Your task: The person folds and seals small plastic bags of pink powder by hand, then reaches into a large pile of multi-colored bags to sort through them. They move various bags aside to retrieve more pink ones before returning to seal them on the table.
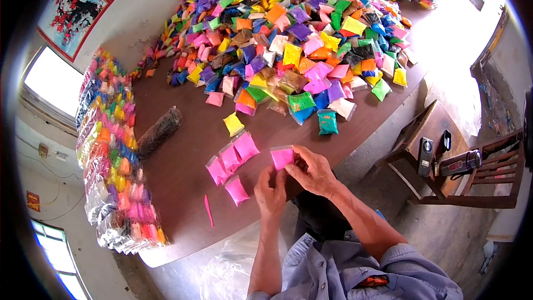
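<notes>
Both hands hold one small clear packet of pink clay (282,158) above the table's near edge. My left hand (271,190) grips its lower side, fingers closed. My right hand (312,170) pinches the packet's right edge between thumb and fingers. On the table, just left of my hands, lie several pink packets (230,158), with a single pink packet (237,190) apart and nearer to me. A yellow packet (234,124) rests behind them. Further left is a thin pink stick-like tool (209,210).
A large heap of colourful packets (300,39) covers the table's far part. Bagged bundles of packets (119,161) line the left edge, beside a dark wrapped roll (160,131). To the right stand a small wooden table (430,128) with a flask (459,163), and a chair (499,175).
</notes>
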Tool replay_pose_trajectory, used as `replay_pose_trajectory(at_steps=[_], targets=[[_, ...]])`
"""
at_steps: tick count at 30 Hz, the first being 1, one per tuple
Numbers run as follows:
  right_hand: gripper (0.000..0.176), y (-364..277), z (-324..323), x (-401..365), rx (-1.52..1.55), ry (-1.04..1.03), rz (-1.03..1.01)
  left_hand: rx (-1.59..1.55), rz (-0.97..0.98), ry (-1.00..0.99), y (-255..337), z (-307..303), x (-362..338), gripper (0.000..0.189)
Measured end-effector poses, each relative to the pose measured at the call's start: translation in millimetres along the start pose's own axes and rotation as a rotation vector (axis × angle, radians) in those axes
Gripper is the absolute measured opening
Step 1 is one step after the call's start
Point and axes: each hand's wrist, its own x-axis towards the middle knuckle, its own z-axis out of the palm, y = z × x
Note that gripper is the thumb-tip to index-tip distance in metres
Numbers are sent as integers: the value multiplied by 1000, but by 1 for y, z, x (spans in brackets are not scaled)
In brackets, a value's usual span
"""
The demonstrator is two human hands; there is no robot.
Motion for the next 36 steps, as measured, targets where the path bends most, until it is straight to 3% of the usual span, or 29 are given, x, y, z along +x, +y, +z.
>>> replay_pose_trajectory(at_steps=[19, 22, 24, 27, 31, 34, 36], targets=[[39, 0, 0, 0, 4, 37, -10, -23, 26, 20, 10, 1, -1, 23], [36, -2, 0, 1, 41, 11, -17, -93, -51, 12, 14, -1, 0, 22], [33, -6, 0, 2, 37, 1, -39, -51, 11, 33, 10, 0, 1, 24], [29, -14, -4, 2, 64, -42, 77, 0, -13, 12, 5, 0, -1, 26], [26, -6, -1, 2, 38, -12, 38, 10, 18, 23, 7, 0, -1, 26], [26, -6, -2, 2, 39, -13, 42, -71, -68, -11, 14, -1, 0, 18], [27, -4, -1, 1, 20, -20, 6, -102, 15, 80, 13, 3, 1, 21]])
